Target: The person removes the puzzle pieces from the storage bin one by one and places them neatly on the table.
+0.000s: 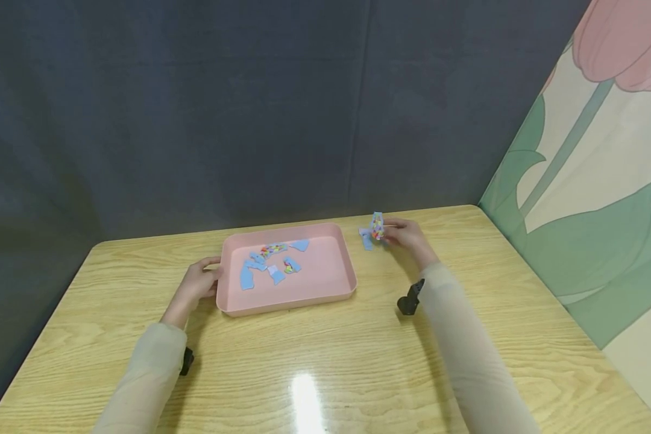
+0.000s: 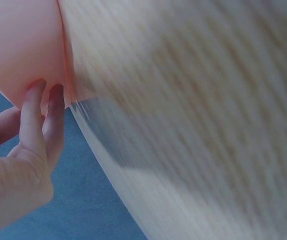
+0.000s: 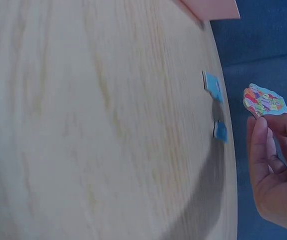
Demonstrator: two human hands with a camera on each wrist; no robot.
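Right of the pink tray (image 1: pixel 325 265), the right hand (image 1: pixel 407 235) pinches a multicoloured piece (image 1: pixel 377 225); only its wrist view separates two blue pieces (image 3: pixel 214 86) nearby. The left hand (image 1: pixel 198 281) touches the tray's left wall, fingers apparently straight. Surface (image 1: pixel 358 355) spreads before the tray, ending close behind.

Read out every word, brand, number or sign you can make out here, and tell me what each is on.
None can be read in any view.
Too small to read, if there: any lettering in the print on the puzzle piece in the right hand or on the puzzle pieces in the pink tray.
Likewise any marking on the black wrist camera at the right sleeve.
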